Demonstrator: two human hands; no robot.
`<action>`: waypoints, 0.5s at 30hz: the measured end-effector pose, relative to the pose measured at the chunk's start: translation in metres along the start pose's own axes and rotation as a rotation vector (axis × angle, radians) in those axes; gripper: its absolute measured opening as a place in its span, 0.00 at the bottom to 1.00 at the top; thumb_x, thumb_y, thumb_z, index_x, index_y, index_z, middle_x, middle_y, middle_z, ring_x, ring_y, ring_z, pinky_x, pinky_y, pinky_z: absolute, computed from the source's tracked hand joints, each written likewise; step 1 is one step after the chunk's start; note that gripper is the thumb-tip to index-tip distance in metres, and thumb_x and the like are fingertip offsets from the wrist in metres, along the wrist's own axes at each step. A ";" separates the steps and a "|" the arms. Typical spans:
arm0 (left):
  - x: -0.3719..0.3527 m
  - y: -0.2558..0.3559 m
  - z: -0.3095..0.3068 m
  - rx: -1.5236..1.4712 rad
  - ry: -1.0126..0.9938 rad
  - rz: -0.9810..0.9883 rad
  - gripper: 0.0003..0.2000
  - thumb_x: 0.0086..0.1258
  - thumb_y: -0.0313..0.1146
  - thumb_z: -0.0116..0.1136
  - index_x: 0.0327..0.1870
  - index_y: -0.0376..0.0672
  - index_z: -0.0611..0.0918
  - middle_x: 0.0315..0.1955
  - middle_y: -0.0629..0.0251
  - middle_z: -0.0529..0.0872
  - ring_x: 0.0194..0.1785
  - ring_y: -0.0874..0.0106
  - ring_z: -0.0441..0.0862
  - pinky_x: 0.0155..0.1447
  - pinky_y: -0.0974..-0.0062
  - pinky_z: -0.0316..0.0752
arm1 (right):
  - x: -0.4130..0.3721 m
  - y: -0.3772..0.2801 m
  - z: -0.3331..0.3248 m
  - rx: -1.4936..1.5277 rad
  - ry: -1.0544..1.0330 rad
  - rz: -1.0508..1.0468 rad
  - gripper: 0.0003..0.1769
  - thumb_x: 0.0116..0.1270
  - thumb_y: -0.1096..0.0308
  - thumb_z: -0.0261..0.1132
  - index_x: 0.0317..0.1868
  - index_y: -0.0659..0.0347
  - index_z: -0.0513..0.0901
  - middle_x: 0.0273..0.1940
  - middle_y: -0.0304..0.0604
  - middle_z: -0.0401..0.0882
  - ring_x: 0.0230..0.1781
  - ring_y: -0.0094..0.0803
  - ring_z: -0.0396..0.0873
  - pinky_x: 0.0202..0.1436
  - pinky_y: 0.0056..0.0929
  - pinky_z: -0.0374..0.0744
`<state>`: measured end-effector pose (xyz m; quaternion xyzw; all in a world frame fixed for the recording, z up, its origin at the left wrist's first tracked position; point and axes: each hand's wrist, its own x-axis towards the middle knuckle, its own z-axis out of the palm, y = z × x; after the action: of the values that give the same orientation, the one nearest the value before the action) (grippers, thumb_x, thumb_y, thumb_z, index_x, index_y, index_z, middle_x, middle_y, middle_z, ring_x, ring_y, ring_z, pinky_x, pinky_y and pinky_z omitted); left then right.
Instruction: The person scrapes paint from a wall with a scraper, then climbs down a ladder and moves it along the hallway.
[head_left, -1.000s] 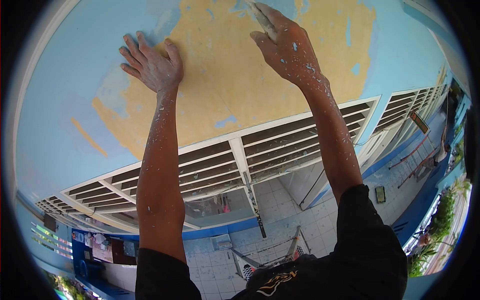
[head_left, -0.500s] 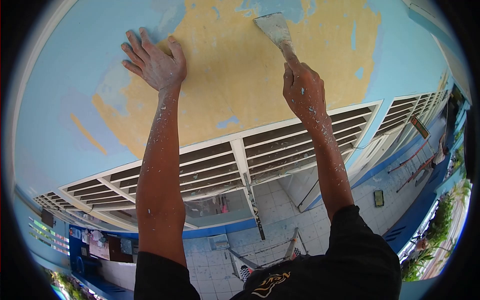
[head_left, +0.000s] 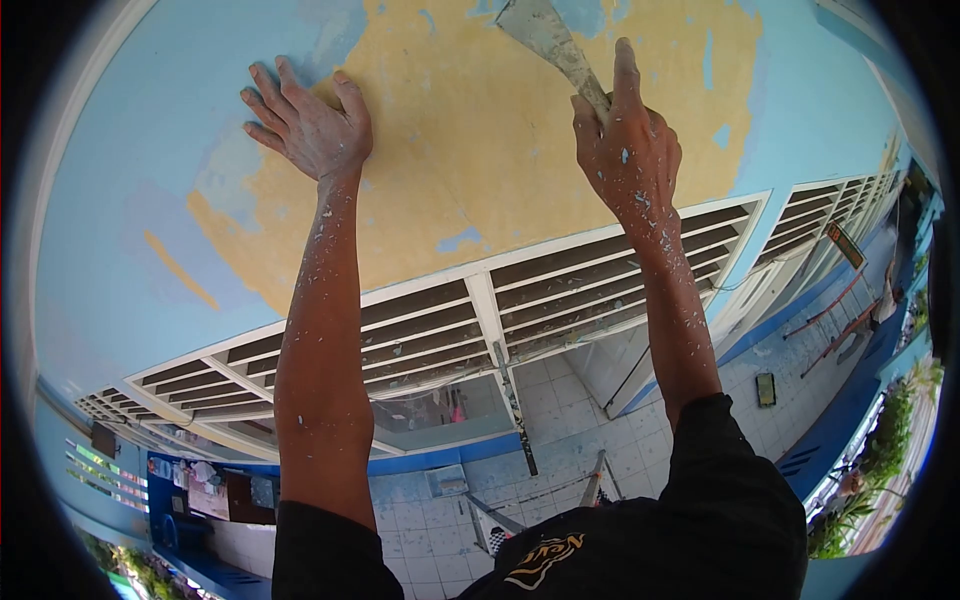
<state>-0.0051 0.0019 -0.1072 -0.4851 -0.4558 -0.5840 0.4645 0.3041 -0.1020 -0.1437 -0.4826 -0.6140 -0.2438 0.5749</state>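
The person's left hand (head_left: 320, 130), dusted with pale powder, is at the upper left of the frame, flat on a light blue wall (head_left: 110, 210) with fingers spread apart and nothing held, probably to brace the body while both arms reach up. The right hand (head_left: 635, 155), upper right of centre, is closed around the handle of a wide, flat, grey metal scraper (head_left: 541, 32). Its index finger points up beside the tool, perhaps to guide it. The blade angles up and left over a large yellow bare patch (head_left: 450, 150) with ragged blue edges; whether it touches the surface is unclear. Blue flecks speckle both forearms.

Low in the centre, on the white tiled floor (head_left: 415, 535), lies a pale, rectangular, tray-like object (head_left: 446, 481); its contents, if any, cannot be made out. At lower left, small pale items (head_left: 203, 473) sit together, too small to identify.
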 end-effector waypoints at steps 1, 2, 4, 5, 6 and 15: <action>0.000 0.001 0.000 0.002 0.005 -0.004 0.38 0.79 0.55 0.50 0.82 0.41 0.60 0.84 0.48 0.54 0.87 0.40 0.42 0.83 0.32 0.33 | 0.010 0.000 -0.004 0.002 0.087 -0.016 0.28 0.75 0.69 0.65 0.75 0.47 0.77 0.32 0.51 0.85 0.30 0.52 0.86 0.34 0.49 0.82; 0.001 0.001 0.001 0.004 0.005 -0.007 0.38 0.79 0.55 0.49 0.82 0.41 0.60 0.84 0.48 0.54 0.87 0.40 0.42 0.83 0.32 0.33 | 0.015 0.000 -0.007 -0.049 0.081 -0.054 0.29 0.75 0.69 0.65 0.75 0.44 0.77 0.34 0.50 0.84 0.30 0.51 0.85 0.34 0.48 0.82; 0.001 0.000 0.001 0.006 0.002 -0.008 0.38 0.79 0.55 0.49 0.82 0.41 0.60 0.84 0.48 0.54 0.87 0.40 0.42 0.83 0.32 0.33 | 0.018 -0.001 -0.011 -0.154 0.058 -0.117 0.31 0.75 0.70 0.66 0.76 0.40 0.76 0.36 0.48 0.83 0.29 0.50 0.85 0.33 0.47 0.82; 0.000 0.000 0.001 0.006 -0.001 -0.008 0.38 0.79 0.55 0.49 0.82 0.41 0.60 0.84 0.48 0.54 0.87 0.40 0.42 0.83 0.32 0.33 | 0.014 0.003 -0.004 -0.176 -0.009 -0.109 0.35 0.75 0.71 0.66 0.79 0.35 0.72 0.38 0.49 0.80 0.30 0.51 0.85 0.33 0.48 0.82; -0.001 0.000 0.000 0.002 -0.005 -0.010 0.38 0.79 0.55 0.49 0.82 0.41 0.60 0.84 0.48 0.54 0.87 0.40 0.42 0.83 0.32 0.33 | 0.004 0.004 0.003 -0.173 -0.113 -0.078 0.36 0.74 0.71 0.66 0.80 0.35 0.70 0.38 0.50 0.80 0.30 0.51 0.85 0.33 0.48 0.82; -0.001 0.001 0.001 -0.002 -0.009 -0.002 0.38 0.78 0.54 0.50 0.82 0.41 0.59 0.84 0.48 0.53 0.87 0.39 0.42 0.83 0.31 0.33 | 0.000 -0.020 0.006 -0.160 -0.250 -0.086 0.37 0.72 0.72 0.63 0.81 0.49 0.68 0.35 0.55 0.83 0.29 0.53 0.89 0.30 0.48 0.86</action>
<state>-0.0041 0.0023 -0.1076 -0.4879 -0.4578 -0.5825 0.4616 0.2840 -0.1049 -0.1395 -0.5269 -0.6794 -0.2543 0.4427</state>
